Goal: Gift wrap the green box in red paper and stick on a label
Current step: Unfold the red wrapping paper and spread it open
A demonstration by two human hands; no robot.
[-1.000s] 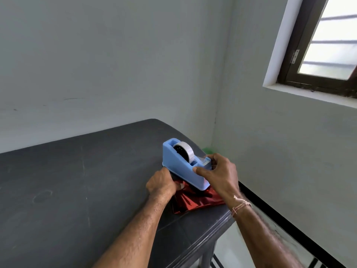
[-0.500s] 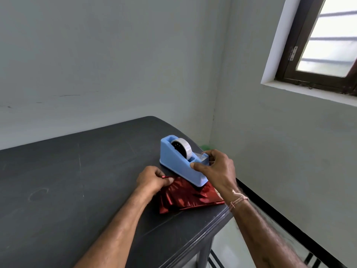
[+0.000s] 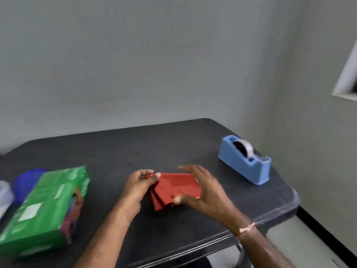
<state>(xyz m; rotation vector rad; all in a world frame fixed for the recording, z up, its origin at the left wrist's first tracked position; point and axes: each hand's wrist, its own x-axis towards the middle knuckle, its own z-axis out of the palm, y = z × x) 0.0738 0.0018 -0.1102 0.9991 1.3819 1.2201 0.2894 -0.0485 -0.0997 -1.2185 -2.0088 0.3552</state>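
Note:
The folded red paper (image 3: 173,188) lies at the middle of the black table (image 3: 135,149). My left hand (image 3: 140,183) pinches its far left corner between thumb and fingers. My right hand (image 3: 201,188) curves over the paper's right side, thumb at the near edge and fingers above the far edge; the frame is blurred there, so contact is unclear. The green box (image 3: 46,207) lies on its side at the left of the table, apart from both hands. No label is visible.
A blue tape dispenser (image 3: 244,161) with a roll of clear tape stands at the table's far right corner. A blue round object (image 3: 27,180) and a pale object (image 3: 4,198) sit behind the green box at the left edge. Grey walls enclose the table at the back and right.
The view has swung left, bringing the green box in. My right hand left the tape dispenser and came to the red paper, which my left hand pulled out from under it toward the table's middle.

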